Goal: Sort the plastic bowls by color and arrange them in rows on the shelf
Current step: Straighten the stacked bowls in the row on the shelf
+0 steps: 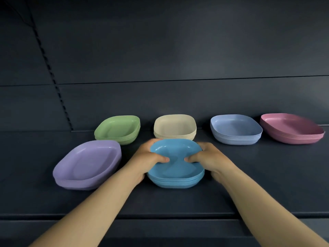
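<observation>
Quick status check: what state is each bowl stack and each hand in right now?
Bright blue stack: front row, gripped both sides.
Purple stack: front row, free.
Green, cream, pale blue, pink stacks: back row, free.
Left hand, right hand: gripping it.

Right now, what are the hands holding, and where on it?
Both hands grip the bright blue stack of bowls by its opposite sides: the left hand on its left rim, the right hand on its right rim, thumbs pressed inside the top bowl.
</observation>
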